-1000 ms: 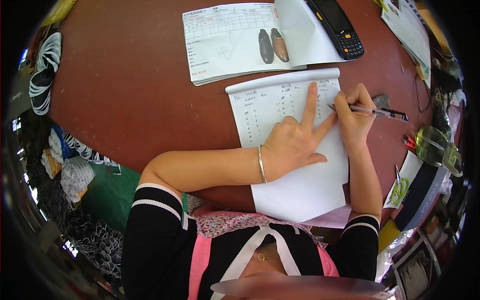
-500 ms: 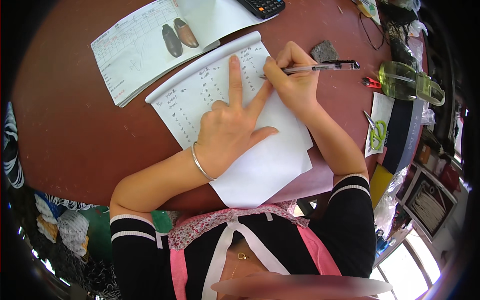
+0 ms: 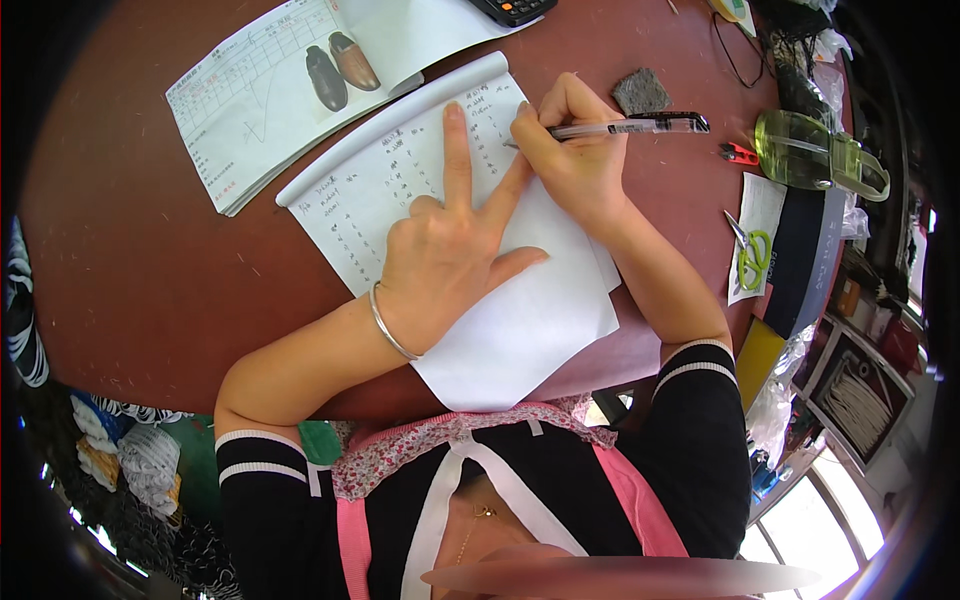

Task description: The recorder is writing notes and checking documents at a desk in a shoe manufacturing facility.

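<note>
On the red-brown desk [image 3: 130, 270] sits a white paper pad [image 3: 525, 335] with small writing already filling the top and blank paper showing lower down, while the left hand [image 3: 440, 250] lies spread over it and the right hand [image 3: 580, 165] pinches a pen [image 3: 640, 125] near the rightmost column.

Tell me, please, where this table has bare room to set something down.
The widest patch lies left of the notepad, between the shoe-picture papers and left forearm. A smaller one separates the right forearm from the scissors. Crowded: the right edge, with bottle and red clip.
</note>
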The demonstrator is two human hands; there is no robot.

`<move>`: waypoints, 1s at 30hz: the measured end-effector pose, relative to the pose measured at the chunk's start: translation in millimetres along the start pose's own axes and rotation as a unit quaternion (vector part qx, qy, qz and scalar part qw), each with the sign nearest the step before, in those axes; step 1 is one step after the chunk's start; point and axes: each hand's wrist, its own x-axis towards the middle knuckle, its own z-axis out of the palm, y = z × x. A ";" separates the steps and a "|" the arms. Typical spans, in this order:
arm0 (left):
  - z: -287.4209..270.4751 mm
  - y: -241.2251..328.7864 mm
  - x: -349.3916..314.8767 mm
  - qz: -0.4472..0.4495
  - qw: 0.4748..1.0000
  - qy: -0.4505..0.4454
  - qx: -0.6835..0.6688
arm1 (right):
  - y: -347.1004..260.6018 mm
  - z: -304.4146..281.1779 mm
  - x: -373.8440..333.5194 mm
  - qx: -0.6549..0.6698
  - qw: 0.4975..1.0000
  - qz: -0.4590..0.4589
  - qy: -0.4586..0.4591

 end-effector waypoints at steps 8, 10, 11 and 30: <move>0.5 2.5 -2.7 0.003 1.000 0.000 0.012 | 1.6 -8.1 -12.0 -0.020 1.000 -0.001 0.007; -1.3 3.9 -1.3 -0.001 1.000 -0.011 0.014 | 0.1 -6.9 -12.2 0.002 1.000 0.013 0.009; 0.5 3.0 -1.9 -0.001 1.000 -0.011 0.015 | -0.4 -5.1 -12.2 0.024 0.999 0.029 0.014; 6.7 0.2 -3.8 0.008 1.000 0.010 0.019 | 0.1 -5.6 -12.6 0.022 1.000 0.005 0.007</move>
